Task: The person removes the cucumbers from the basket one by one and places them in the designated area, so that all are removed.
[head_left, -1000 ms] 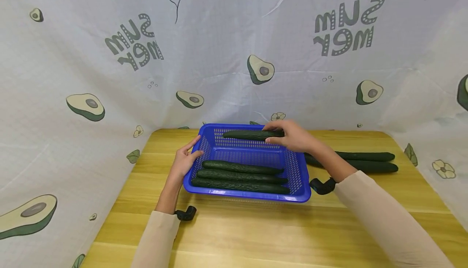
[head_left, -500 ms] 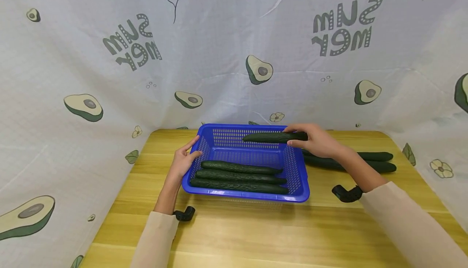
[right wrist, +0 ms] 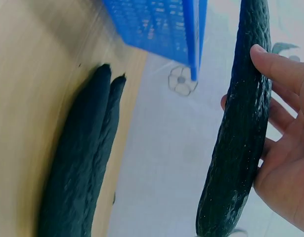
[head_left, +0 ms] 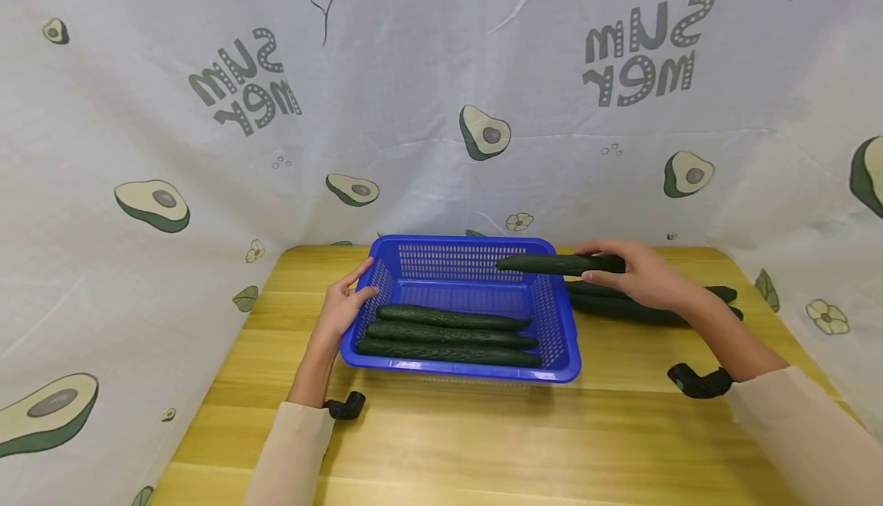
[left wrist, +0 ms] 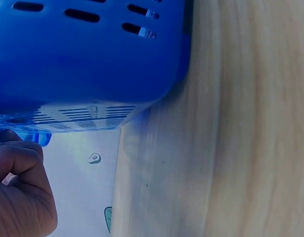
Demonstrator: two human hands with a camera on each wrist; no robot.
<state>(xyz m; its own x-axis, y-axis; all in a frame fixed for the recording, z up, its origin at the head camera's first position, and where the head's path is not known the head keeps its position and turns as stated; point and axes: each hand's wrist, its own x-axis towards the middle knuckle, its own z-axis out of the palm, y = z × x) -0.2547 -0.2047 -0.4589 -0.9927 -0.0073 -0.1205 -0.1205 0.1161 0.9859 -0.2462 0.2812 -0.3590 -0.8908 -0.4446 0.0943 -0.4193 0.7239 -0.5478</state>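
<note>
My right hand (head_left: pixel 645 272) grips a dark green cucumber (head_left: pixel 545 264) near its right end, thumb on the near side and fingers behind. The cucumber is held level in the air, its left tip over the right rim of the blue plastic basket (head_left: pixel 567 337). My left hand (head_left: pixel 343 305) holds the basket's left rim, thumb on the inside; in the left wrist view its fingers (left wrist: pixel 23 168) are curled at the rim. Three cucumbers (head_left: pixel 448 335) lie side by side along the basket's near side. Below my right hand, two more cucumbers (right wrist: pixel 82 158) lie together on the table.
The basket stands on a wooden table (head_left: pixel 441 445) near its back edge. A pale curtain (head_left: pixel 414 92) printed with avocados hangs behind the table and along its sides. The two loose cucumbers lie just right of the basket.
My right hand has carried the cucumber to the right, from above the back of the basket to beyond its right rim. The left hand stays on the basket.
</note>
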